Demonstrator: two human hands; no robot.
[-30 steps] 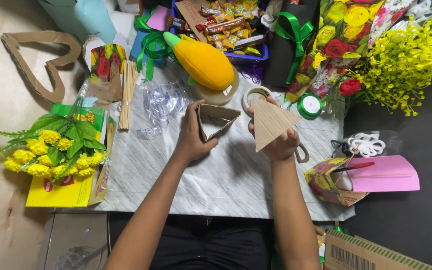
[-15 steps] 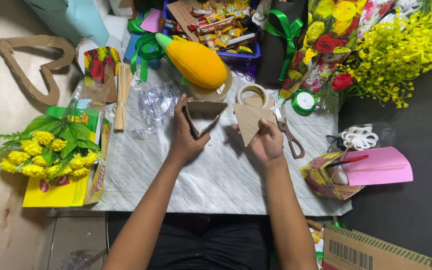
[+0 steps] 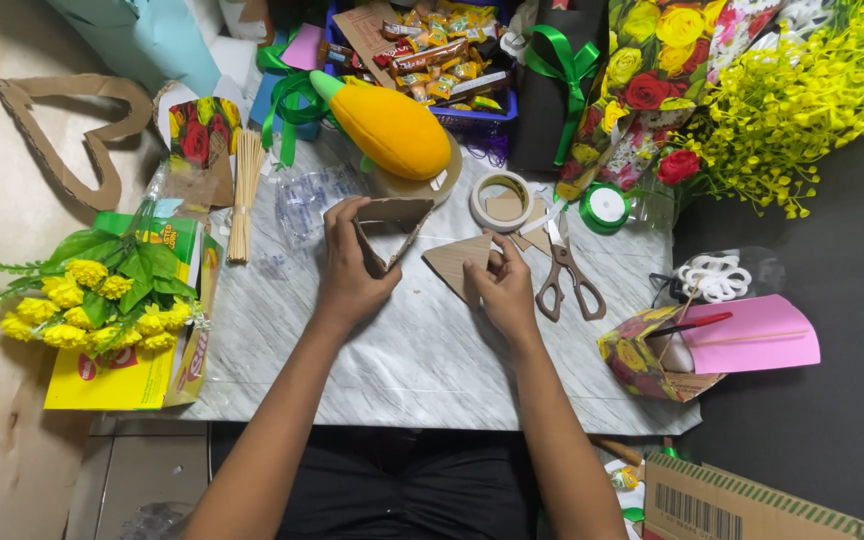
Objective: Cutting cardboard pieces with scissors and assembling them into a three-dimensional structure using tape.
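While both hands work at the middle of the grey marble worktop (image 3: 392, 370), packets and boxes lie all around. One yellow box (image 3: 127, 375) with a red spot sits at the left edge, under one bunch of yellow flowers (image 3: 92, 300). One blue basket (image 3: 472, 110) at the top holds many small sweet packets in orange and brown; they are too small to count. One brown box (image 3: 742, 505) with black stripes on a white patch peeks in at the bottom right. One pink sheet (image 3: 762, 335) lies at the right on a flowery wrap.

One cardboard heart (image 3: 72, 135) lies far left. One bundle of thin sticks (image 3: 244, 195) lies beside it. One orange plush toy (image 3: 387, 130) with a green top lies above the hands. One tape ring (image 3: 502, 200) and one green ribbon roll (image 3: 607, 207) sit side by side. One pair of scissors (image 3: 567, 275) lies just right of the right hand.

The left hand (image 3: 347, 285) pinches one cardboard frame (image 3: 387, 230) shaped like a triangle, thumb on one side and fingers over the top, and holds it up on its edge. The right hand (image 3: 507, 290) pinches one flat cardboard triangle (image 3: 462, 265) at its right edge. The two pieces sit close together between the hands but do not touch.
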